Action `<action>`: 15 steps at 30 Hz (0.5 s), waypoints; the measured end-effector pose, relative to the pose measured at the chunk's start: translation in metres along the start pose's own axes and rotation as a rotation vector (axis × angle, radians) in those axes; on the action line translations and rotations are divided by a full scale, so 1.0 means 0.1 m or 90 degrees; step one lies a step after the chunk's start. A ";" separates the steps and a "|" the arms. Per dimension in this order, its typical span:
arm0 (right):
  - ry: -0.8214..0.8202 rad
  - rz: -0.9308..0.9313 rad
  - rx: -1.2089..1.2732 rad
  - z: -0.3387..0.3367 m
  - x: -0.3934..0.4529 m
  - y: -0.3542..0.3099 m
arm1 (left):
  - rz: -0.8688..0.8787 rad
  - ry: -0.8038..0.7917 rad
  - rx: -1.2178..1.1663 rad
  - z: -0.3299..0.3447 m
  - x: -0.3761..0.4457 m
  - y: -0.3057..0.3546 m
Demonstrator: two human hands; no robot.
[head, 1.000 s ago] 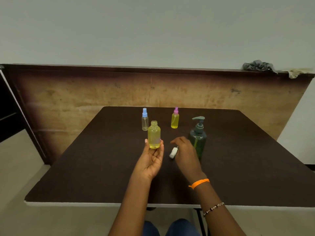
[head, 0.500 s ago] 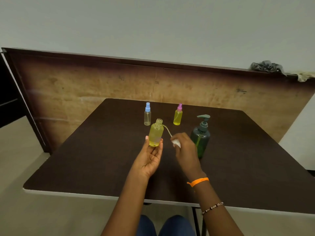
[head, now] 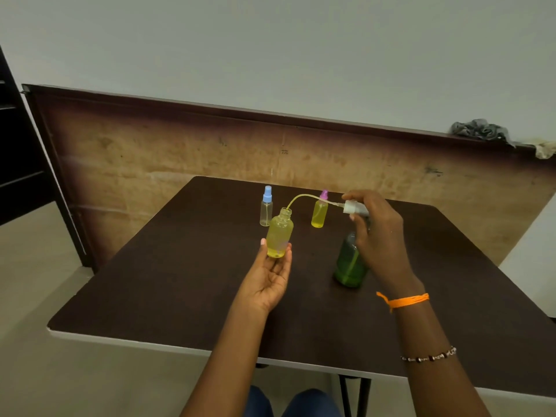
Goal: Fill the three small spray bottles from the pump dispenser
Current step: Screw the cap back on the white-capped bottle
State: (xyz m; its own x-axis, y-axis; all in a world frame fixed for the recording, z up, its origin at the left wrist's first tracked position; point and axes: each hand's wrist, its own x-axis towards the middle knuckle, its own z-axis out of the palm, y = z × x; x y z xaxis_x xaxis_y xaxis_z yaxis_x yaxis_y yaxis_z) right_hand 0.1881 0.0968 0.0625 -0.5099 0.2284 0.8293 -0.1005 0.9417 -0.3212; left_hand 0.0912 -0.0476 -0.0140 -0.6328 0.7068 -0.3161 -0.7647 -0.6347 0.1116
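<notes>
My left hand (head: 268,276) holds an uncapped small bottle of yellow liquid (head: 279,233) above the table, gripped at its base. My right hand (head: 376,236) pinches a white spray cap (head: 355,207); its thin dip tube (head: 304,199) curves left, the tip at the bottle's mouth. A clear bottle with a blue cap (head: 266,206) and a yellow bottle with a pink cap (head: 320,210) stand further back. The green pump dispenser (head: 349,263) stands behind my right hand, its pump head hidden.
The dark brown table (head: 180,281) has a pale front edge. A worn wooden panel (head: 150,164) stands behind it. Crumpled cloth (head: 478,130) lies on the panel's top at the right. A dark shelf unit (head: 18,164) is at the far left.
My right hand picked the white spray cap up from the table, raised it and moved it right, bringing the dip tube's tip to the bottle's mouth. My left hand kept holding the bottle.
</notes>
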 end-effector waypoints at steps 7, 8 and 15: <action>-0.063 -0.056 -0.026 -0.07 0.10 0.07 | -0.001 0.008 0.007 0.03 -0.02 -0.03; -0.095 -0.067 -0.031 -0.09 0.13 0.08 | 0.001 0.008 0.014 0.04 -0.02 -0.03; -0.383 -0.002 0.110 -0.14 0.66 -0.01 | -0.015 -0.024 0.067 0.17 -0.07 -0.14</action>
State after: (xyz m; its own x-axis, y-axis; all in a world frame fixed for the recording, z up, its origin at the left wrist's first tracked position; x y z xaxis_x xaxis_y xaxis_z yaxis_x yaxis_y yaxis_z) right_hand 0.1669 0.1147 0.1236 -0.8965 -0.0006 0.4431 -0.2137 0.8766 -0.4311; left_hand 0.1043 -0.0380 0.0029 -0.6174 0.7333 -0.2846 -0.7865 -0.5830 0.2039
